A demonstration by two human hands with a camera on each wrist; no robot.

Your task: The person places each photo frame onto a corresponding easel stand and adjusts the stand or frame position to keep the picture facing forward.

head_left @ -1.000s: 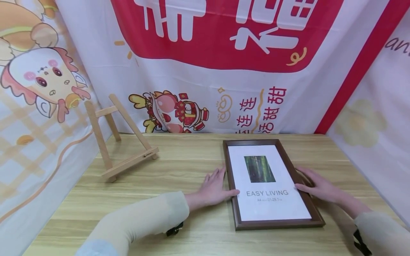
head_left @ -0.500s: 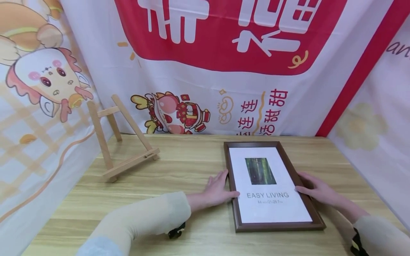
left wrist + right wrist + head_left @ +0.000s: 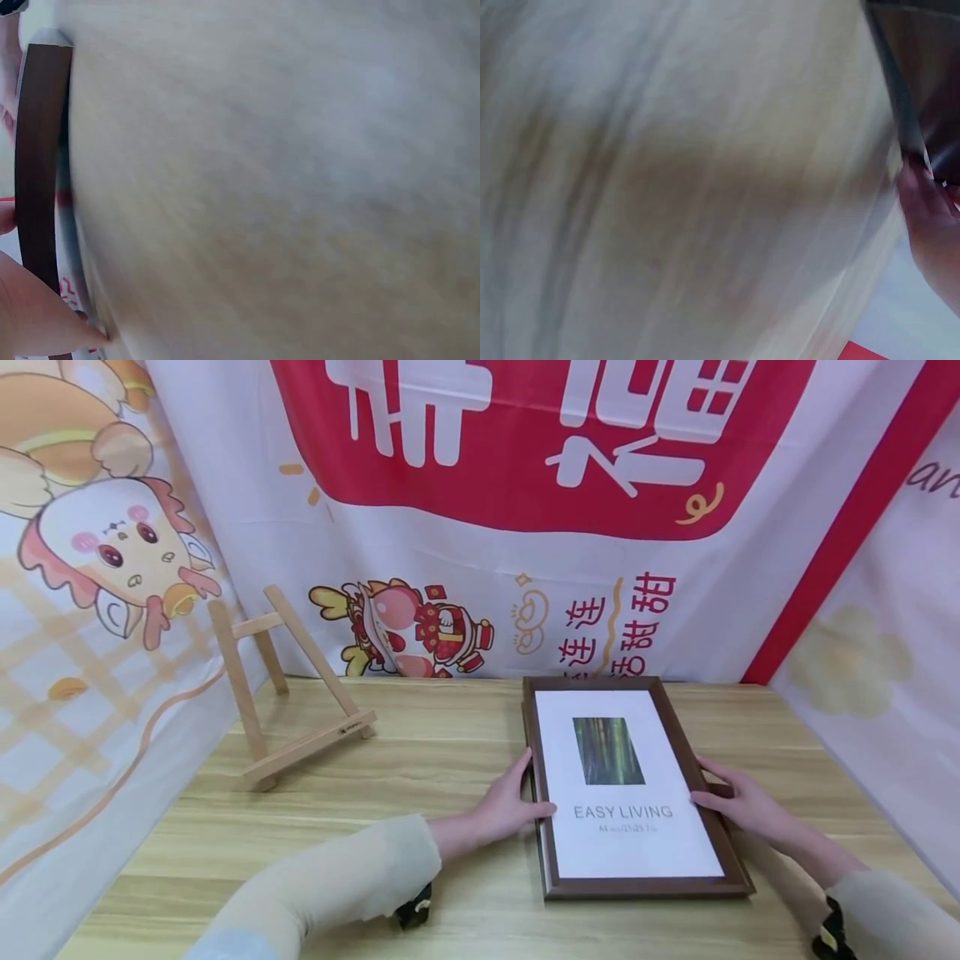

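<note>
A dark brown picture frame [image 3: 645, 887] with a white "EASY LIVING" insert and a small green forest picture is held by its two long sides. My left hand [image 3: 504, 810] grips the left side, thumb over the front. On the opposite side my right hand [image 3: 750, 806] does likewise, its thumb on the front and fingers at the outer edge. In the left wrist view the frame's side [image 3: 37, 157] shows a narrow gap to the tabletop. The right wrist view catches the frame's underside [image 3: 930, 82] tilted off the surface, with fingertips tucked beneath its edge.
A small wooden easel [image 3: 307, 747] stands at the left back of the wood-grain table [image 3: 420, 756]. Printed cloth [image 3: 420, 552] hangs right behind the table, and more cloth flanks it on both sides.
The picture frame has risen slightly off the table, its far end shifting up towards the back cloth. Both hands keep their places on its sides; the head view has shifted a little.
</note>
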